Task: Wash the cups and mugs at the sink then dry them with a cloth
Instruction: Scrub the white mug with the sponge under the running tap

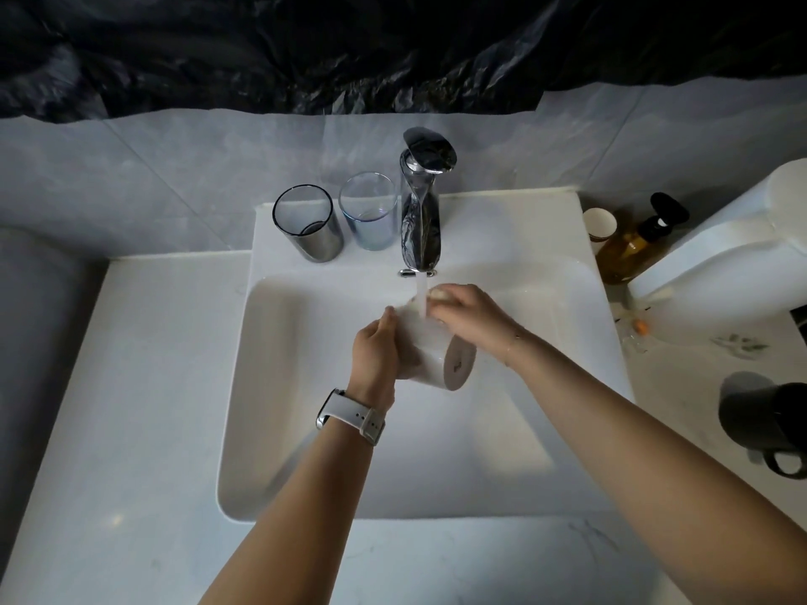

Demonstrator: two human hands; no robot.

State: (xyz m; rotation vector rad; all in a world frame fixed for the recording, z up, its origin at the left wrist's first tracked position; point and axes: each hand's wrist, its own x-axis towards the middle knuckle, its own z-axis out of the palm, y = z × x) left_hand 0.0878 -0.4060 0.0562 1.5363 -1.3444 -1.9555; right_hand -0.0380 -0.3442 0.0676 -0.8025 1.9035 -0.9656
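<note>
**Wet white mug under the tap: hold it firmly**

We hold a white mug (441, 360) on its side over the sink (270, 386), its flat base turned towards us and its mouth under the stream from the chrome faucet (421, 211). Our left hand (377, 351) wraps the barrel, fingers curled round it. Our right hand (469, 314) grips a pale sponge (439, 293) at the rim. So each grip is closed on something, neither spread.

We judge the mug to be glazed ceramic: stiff, fairly heavy, breakable against the hard basin, and slick now that water runs over it. Its smooth cylinder offers little to catch on, so the safest hold is a full wrap round the middle, or the handle, which we cannot see here.

Behind the basin stand a smoky dark glass (308, 222) and a clear bluish glass (370, 211), both thin-walled, upright and near each other. A matte dark mug (762, 423) with a loop handle waits on the marbled tabletop (131, 386) to the right, near an amber pump bottle (633, 246).
</note>
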